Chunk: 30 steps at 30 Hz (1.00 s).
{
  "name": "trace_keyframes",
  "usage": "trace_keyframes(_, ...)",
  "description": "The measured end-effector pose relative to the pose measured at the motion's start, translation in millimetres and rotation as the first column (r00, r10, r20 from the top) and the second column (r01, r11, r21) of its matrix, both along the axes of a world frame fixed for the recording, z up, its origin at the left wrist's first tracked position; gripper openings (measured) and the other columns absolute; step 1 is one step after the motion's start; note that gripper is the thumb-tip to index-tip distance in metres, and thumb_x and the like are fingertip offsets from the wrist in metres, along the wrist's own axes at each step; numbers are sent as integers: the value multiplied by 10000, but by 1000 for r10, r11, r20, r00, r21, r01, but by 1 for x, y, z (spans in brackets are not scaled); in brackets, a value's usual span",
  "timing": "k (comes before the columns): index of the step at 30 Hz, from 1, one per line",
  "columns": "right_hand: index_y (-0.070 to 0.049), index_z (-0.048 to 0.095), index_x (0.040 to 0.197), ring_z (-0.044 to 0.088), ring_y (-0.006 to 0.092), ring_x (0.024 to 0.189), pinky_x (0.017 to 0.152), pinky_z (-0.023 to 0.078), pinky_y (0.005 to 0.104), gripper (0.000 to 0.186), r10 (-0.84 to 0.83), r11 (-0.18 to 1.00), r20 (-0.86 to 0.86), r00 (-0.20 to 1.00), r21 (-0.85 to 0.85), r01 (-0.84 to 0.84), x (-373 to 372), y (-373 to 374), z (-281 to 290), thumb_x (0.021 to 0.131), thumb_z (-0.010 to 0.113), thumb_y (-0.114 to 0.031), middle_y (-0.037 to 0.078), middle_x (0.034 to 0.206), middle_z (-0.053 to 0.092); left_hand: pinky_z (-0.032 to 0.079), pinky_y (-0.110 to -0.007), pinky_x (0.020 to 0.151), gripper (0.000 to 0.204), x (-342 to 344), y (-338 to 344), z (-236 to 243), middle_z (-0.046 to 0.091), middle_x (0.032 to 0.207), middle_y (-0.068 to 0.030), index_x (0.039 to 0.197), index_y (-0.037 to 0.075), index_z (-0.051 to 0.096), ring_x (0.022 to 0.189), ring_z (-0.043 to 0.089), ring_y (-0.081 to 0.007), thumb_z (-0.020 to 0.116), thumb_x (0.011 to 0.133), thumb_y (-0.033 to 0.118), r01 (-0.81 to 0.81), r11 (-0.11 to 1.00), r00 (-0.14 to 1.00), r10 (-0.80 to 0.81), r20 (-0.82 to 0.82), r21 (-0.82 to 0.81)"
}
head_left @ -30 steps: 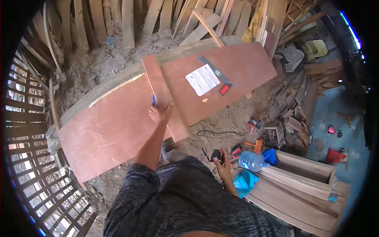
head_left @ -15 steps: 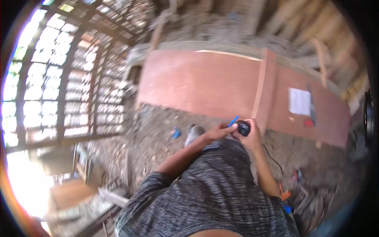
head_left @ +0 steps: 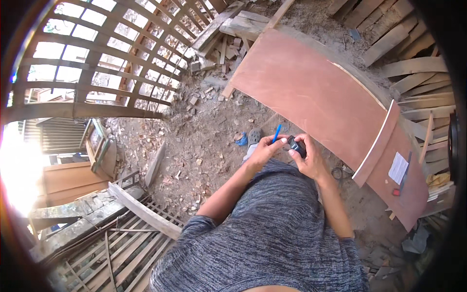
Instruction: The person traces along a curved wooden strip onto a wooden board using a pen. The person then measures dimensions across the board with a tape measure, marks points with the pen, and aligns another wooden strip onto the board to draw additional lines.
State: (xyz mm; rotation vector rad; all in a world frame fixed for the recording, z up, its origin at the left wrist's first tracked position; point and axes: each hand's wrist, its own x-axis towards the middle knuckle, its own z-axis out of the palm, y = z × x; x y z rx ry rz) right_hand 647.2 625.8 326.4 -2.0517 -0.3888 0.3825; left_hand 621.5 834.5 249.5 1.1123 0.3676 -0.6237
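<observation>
Both my hands meet in front of my body, above the dirt floor. My left hand [head_left: 265,150] holds a blue pen [head_left: 276,133] that sticks up between its fingers, and its fingertips touch a small black device [head_left: 296,145]. My right hand [head_left: 307,158] is closed around that black device. Just beyond my hands lies a large reddish-brown plywood sheet [head_left: 311,92], with a narrow wooden strip [head_left: 378,146] laid across it to the right.
A white paper [head_left: 398,168], a dark ruler [head_left: 406,171] and a small red object [head_left: 396,192] lie on the sheet's right end. Wooden lattice panels [head_left: 112,58] stand at the left. Loose planks [head_left: 404,34] and scrap wood lie around. A shoe [head_left: 253,137] is below my hands.
My left hand left the plywood sheet, where it held the pen. My right hand came up with the black device and both hands joined. My view swung left.
</observation>
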Motion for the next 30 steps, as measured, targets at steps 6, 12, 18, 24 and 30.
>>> trace_keyframes(6,-68,528,1296,658,369,1071,912,538,455,529,33,995,-52,998,-95,-37,14,78,-9,835,745,-210,178,1156,652,515,-261,870,400,24,84,-21,708,1038,9,1253,15,698,954,629,-72,769,964,282,249,968,963,-244,115,-37)
trace_keyframes(12,-86,513,1402,662,371,1104,941,538,463,648,60,975,-184,981,-201,-98,32,116,-11,798,737,-157,199,1210,653,464,-255,749,269,37,135,-52,646,934,46,1130,77,702,844,545,-50,779,956,267,318,947,944,-313,105,-34)
trace_keyframes(18,-132,557,1416,655,350,1073,952,532,440,652,-147,906,-208,967,-420,48,41,15,-51,784,707,-78,190,1208,646,377,-229,586,211,96,244,-113,535,755,105,996,163,694,651,459,-34,743,967,366,-311,902,929,355,-105,299)
trace_keyframes(24,-98,682,1274,657,342,1013,899,535,413,475,-236,865,-115,965,-477,155,53,-35,-129,799,691,-90,163,1128,646,350,-231,560,384,180,221,-187,590,794,77,1194,84,711,629,443,-35,789,932,354,-490,788,862,502,71,373)
trace_keyframes(30,-100,696,1105,662,369,983,849,534,453,316,-229,838,-35,973,-515,179,75,-33,-163,790,715,-129,143,1037,661,443,-219,744,338,199,183,-202,668,894,39,1142,47,734,796,562,-53,813,919,289,-686,612,697,707,118,393)
